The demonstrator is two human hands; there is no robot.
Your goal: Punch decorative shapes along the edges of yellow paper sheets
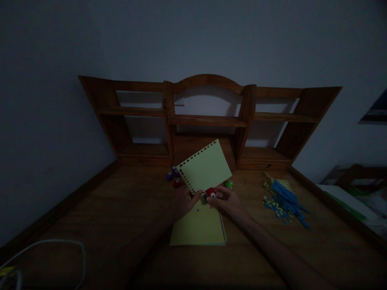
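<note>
A pale yellow sheet (208,167) is held up at a tilt, with rows of small cut-out shapes along its upper left and lower left edges. My left hand (184,203) grips its lower corner, thumb across the front. My right hand (227,200) is closed around a small red craft punch (211,192) with a white eye, at the sheet's lower edge. Whether the paper sits inside the punch cannot be made out. Beneath both hands lies a stack of yellow paper (198,231) with a tiny blue scrap on it.
Purple punches (169,176) and another red punch (177,183) stand left of the sheet, green punches (229,184) to its right. Blue shredded strips (287,199) and yellow bits (275,207) lie further right. A wooden shelf unit (208,120) backs the desk; a white cable (57,241) curls at lower left.
</note>
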